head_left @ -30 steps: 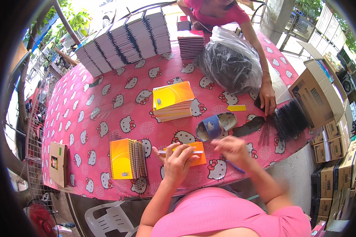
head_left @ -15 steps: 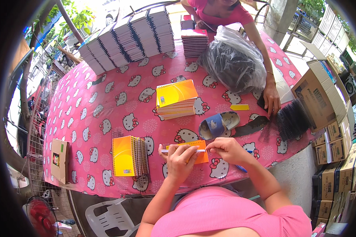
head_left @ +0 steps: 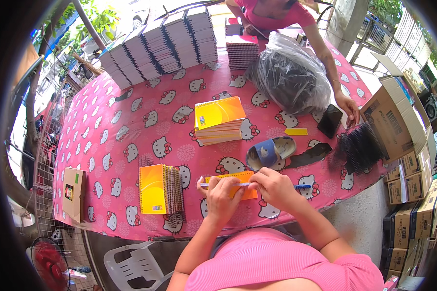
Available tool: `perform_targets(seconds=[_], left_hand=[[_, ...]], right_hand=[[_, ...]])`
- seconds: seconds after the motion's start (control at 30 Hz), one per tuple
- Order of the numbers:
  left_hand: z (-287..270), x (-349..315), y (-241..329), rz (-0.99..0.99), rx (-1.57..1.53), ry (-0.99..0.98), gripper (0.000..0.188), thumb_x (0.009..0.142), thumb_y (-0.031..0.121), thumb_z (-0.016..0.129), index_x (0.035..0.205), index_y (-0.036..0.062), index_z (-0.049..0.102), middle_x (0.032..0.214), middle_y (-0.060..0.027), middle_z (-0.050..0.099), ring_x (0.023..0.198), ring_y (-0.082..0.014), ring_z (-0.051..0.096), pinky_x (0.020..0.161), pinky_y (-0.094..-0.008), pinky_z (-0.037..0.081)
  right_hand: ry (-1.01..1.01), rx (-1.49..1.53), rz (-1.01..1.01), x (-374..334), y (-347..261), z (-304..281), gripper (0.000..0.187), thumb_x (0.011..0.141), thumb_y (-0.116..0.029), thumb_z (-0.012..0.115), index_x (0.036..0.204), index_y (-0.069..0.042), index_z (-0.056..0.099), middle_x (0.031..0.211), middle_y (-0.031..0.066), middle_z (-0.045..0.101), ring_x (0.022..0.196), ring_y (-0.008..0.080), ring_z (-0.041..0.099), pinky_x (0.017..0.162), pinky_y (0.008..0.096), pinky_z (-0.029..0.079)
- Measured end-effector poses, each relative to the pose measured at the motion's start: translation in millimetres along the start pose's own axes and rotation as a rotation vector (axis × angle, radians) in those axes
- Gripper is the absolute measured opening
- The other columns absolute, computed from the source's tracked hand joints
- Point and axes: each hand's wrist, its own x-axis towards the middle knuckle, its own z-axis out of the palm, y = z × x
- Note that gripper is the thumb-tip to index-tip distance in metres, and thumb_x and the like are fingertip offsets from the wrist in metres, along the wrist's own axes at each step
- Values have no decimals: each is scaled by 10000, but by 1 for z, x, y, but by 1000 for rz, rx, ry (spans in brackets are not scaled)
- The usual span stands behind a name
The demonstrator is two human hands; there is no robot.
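My left hand (head_left: 222,195) is closed over an orange notebook (head_left: 249,194) that has a row of holes along its far edge. Across it runs a thin pale rod (head_left: 205,185), pressed under my left fingers. The right hand (head_left: 273,188) pinches at the rod's right part, against the notebook. A dark-blue, pen-like piece (head_left: 303,186) sticks out beyond that hand; I cannot tell if it joins the rod. To the left is a stack of spiral-bound orange-yellow notebooks (head_left: 152,189). Farther off is a pile of similar notebooks (head_left: 220,114) with loose-looking edges.
A blue slipper (head_left: 269,153), a yellow slip (head_left: 296,131), a black phone (head_left: 330,121) and black coils (head_left: 361,148) lie to the right. Tall spiral-bound stacks (head_left: 165,46) and a plastic bag (head_left: 294,72) stand at the back. A co-worker's hand (head_left: 348,110) is near an open carton (head_left: 391,119).
My right hand has shifted slightly left and closed in nearer to my left hand along the rod. The co-worker's hand has moved right, off the phone, toward the carton.
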Motion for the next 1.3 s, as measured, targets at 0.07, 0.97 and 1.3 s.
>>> perform_targets(seconds=[0.07, 0.97, 1.3], left_hand=[[0, 0, 0, -7, -12, 4, 218, 702, 220, 770, 873, 166, 644, 843, 36, 669, 847, -182, 574, 997, -507, 216], [-3, -3, -1, 68, -91, 73, 222, 685, 125, 780, 876, 161, 671, 827, 41, 667, 829, -158, 585, 954, -416, 277], [11, 14, -1, 83, -97, 36, 353, 606, 164, 823, 916, 138, 655, 850, 6, 633, 876, -202, 584, 944, -421, 336]], right_hand=[[11, 12, 4, 0, -1, 0, 178, 825, -183, 696, 921, -74, 593, 938, 88, 567, 788, 292, 625, 610, 398, 511], [-17, -241, 83, 21, 102, -45, 529, 708, -239, 789, 1154, -50, 576, 1200, 129, 585, 1134, 331, 544, 939, 410, 456], [-17, 886, 81, 14, 133, -21, 321, 777, -58, 691, 1091, -20, 640, 981, 82, 698, 881, 168, 661, 807, 315, 525]])
